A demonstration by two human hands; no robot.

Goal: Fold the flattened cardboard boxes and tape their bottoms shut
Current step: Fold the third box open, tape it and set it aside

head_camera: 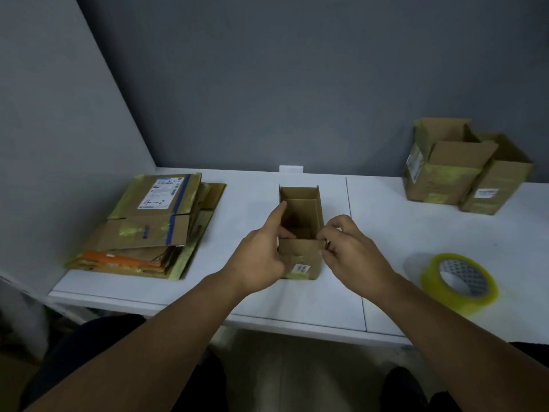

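- The small box [300, 251] stands upright on the white worktop [416, 233] with its top open, and both of your hands are on its near end.
- Your left hand [261, 254] holds the box's near left corner. The index finger lies straight along the left rim, the thumb reaches inside the box, and the other fingers curl on the outside.
- Your right hand [353, 248] has its fingers curled and pinches the box's near right corner at the top edge.
- A flap stands up inside the box at its far end. A white label [302, 269] and a patch of yellowish tape sit on its near face.
- The stack of flattened boxes [154, 221] lies well to the left of the small box, with a labelled one on top.
- The roll of tape [459, 281] lies flat on the worktop to the right of the small box, just beyond your right wrist.
- Two folded boxes [445, 168] stand open-topped to the far right of the small box, touching each other against the grey wall [267, 84].
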